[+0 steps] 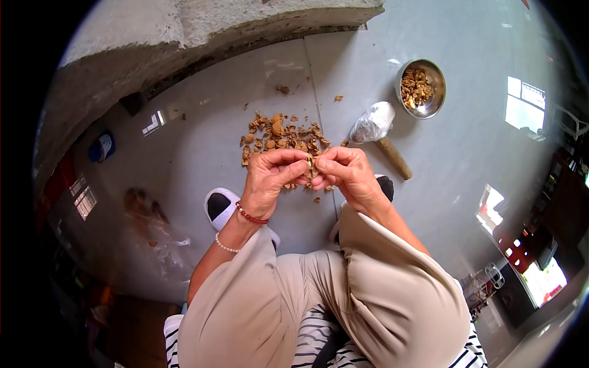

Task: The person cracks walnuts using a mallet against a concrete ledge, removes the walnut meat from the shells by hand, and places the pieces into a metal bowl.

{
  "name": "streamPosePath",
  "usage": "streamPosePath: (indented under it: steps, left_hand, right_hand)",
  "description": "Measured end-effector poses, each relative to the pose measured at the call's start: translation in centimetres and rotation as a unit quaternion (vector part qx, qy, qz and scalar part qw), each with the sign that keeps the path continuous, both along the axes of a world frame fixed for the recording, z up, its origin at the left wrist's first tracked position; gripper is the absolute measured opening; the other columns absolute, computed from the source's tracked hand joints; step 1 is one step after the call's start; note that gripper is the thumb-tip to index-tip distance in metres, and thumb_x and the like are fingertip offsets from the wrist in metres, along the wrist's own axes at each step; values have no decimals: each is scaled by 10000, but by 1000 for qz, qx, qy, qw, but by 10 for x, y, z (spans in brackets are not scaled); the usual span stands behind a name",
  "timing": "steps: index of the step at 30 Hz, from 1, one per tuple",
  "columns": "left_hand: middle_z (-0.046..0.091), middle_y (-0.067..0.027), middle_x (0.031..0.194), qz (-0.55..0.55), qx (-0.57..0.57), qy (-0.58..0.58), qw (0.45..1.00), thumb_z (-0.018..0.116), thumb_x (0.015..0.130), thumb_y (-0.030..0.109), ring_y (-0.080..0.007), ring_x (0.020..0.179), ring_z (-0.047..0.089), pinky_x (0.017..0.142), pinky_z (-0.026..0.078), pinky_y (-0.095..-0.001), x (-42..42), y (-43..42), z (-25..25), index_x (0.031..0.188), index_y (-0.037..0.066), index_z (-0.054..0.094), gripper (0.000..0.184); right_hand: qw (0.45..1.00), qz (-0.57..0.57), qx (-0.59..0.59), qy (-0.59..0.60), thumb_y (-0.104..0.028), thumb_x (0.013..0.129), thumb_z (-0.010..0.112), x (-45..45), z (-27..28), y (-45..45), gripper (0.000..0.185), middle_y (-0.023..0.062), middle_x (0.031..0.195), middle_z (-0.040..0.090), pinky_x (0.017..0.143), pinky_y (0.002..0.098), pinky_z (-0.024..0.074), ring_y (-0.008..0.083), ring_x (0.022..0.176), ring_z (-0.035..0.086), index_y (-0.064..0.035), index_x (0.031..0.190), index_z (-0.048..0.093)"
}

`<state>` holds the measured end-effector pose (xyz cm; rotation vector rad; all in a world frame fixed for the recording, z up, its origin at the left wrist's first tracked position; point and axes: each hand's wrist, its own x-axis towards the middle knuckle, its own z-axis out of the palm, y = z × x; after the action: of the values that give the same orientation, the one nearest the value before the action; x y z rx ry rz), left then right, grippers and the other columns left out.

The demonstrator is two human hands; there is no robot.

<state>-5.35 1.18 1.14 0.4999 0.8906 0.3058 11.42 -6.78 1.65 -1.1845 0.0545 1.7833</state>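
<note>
- my left grip (267, 178) and my right grip (354, 176) are closed at the fingertips, pinching together one small walnut piece (311, 164).
- it is over the near side of the shell heap (278, 127).
- a metal bowl (438, 92) stands farther, to the right.

We see glossy grey floor (359, 70); on it, brown broken nutshells (278, 127), wooden-handled plastic-wrapped mallet (375, 124), round silver metal bowl (438, 84).

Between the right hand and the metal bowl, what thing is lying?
In the head view, a brown-handled tool, its head wrapped in clear plastic, lies there.
</note>
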Motion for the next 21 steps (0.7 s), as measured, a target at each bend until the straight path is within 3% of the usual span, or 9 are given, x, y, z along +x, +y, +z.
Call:
streamPosePath:
  steps: [10,13,21]
  left_hand:
    - [656,-59,829,6,68,32,997,648,833,37,-96,700,615,653,526,-218,6,0,0,972,-24,663,153]
    - [649,-53,829,25,146,58,987,653,830,38,-96,705,613,652,526,-217,10,-4,-4,960,-20,669,144]
    - [652,-60,826,40,69,33,996,660,829,59,-96,704,613,648,519,-215,8,-1,-5,953,-20,671,147]
  right_hand:
    - [997,-60,40,-11,-137,862,631,-10,-9,-5,152,103,775,655,626,255,559,150,677,655,14,871,617]
    - [995,-73,41,-53,-136,864,628,-14,-8,-2,151,99,780,654,630,257,556,150,682,654,14,869,616]
    - [997,-61,44,-15,-130,862,625,-10,-13,0,139,107,839,649,631,279,559,163,690,653,7,875,603]
